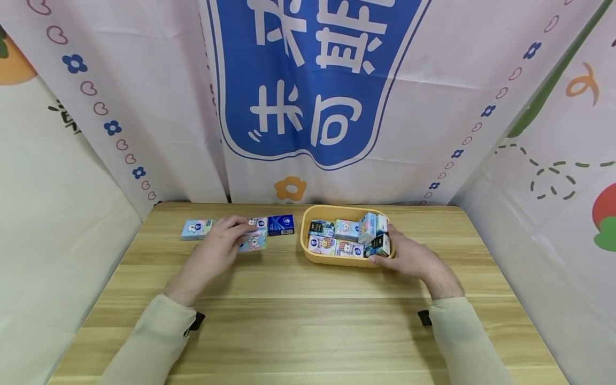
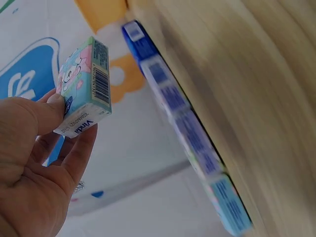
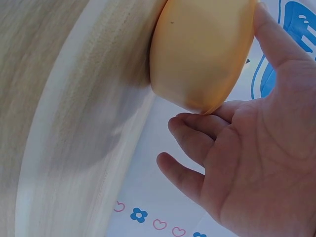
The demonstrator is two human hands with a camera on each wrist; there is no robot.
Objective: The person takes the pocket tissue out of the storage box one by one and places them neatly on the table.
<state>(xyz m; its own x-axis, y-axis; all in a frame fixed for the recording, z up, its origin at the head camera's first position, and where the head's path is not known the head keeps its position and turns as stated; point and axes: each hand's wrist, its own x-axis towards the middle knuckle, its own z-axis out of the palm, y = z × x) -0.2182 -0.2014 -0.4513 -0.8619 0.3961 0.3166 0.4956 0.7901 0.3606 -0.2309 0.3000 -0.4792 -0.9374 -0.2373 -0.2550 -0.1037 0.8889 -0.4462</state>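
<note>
light blue and pink, the small pack point(image 2: 86, 86) is pinched between the thumb and fingers of the left hand point(image 1: 218, 241). from my remote post i can make out "vinda" on its end and a barcode along its side. my left wrist view shows it held up off the desk point(image 1: 308, 321), apart from the row of packs point(image 2: 192, 133) that lies near the desk's back edge. in my head view that row runs from a pale blue pack point(image 1: 193, 230) at the left to a dark blue box point(image 1: 281, 225) at the right, and the left hand covers part of it.

just right of the dark blue box i have the yellow basket point(image 1: 332, 260), filled with more little packs. most sit side by side; one blue-and-yellow pack point(image 1: 367, 228) is tilted on top of the others near the right end. the right hand point(image 1: 409, 254) grasps that end of the basket, thumb on the front wall and fingers around the side. my right wrist view shows a couple of its fingers clear of the wall.

behind the desk i see a white cloth point(image 1: 159, 80) with a blue panel point(image 1: 308, 80) of white characters and an orange flower point(image 1: 290, 189) below it.
</note>
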